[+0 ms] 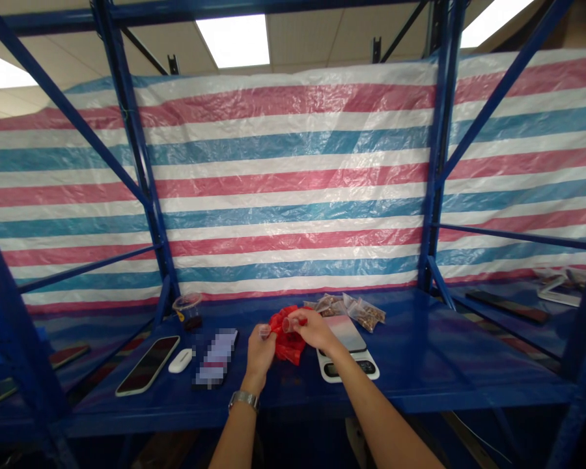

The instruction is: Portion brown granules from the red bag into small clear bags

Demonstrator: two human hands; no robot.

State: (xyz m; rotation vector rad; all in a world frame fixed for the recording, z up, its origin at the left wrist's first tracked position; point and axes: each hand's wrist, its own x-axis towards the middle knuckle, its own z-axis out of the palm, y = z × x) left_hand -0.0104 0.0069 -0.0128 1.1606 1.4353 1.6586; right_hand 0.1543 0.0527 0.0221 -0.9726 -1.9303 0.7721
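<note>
While left hand (260, 352) pinches small clear plastic piece (264, 332) and right hand (312, 327) pinches clear plastic cup (288, 324) above red plastic bag (287, 348), just left of kitchen scale (349, 368), weak pinch could drop either piece.

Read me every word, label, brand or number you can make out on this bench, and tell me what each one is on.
No text can be read.
Digital scale display: too small and dark to read.
Red plastic bag: any print too small to read.
Pixelated object: blurred out, unreadable.
</note>
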